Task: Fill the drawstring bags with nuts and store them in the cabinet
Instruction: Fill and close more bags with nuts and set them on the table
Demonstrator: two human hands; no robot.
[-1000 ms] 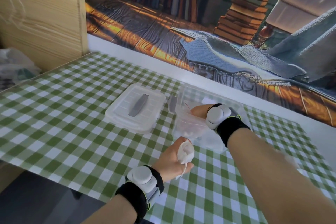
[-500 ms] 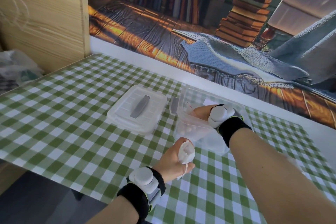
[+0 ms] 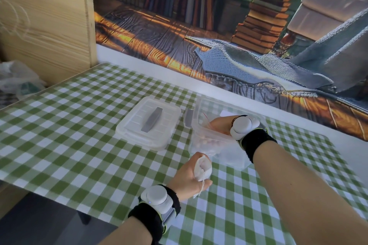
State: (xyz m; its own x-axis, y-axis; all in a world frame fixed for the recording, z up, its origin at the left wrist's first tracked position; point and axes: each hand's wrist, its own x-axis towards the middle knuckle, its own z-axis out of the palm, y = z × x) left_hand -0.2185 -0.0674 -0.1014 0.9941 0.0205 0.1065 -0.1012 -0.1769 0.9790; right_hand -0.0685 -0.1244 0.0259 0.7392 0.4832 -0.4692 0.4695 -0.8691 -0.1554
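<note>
Hardly anything has moved over the last second: both hands keep their places, and only the view has drifted a little. Just above the counter [image 3: 69,135], near its front edge, the left hand [image 3: 187,177] hovers with its grip closed round a small white drawstring bag [image 3: 203,167], whose mouth faces up toward the tub. A thin cord [image 3: 202,186] dangles from the fist. The right hand [image 3: 220,124] stays reached down into the clear plastic tub [image 3: 201,105], wrist at the rim. Its fingers blur behind the cloudy wall, so whether that grip holds anything cannot be told. Pale nuts [image 3: 207,142] lie at the tub's bottom. The lid [image 3: 149,123], with a grey handle, lies flat on the counter beside the tub, to its left. A wooden panel [image 3: 45,36] stands at the counter's far left corner.
</note>
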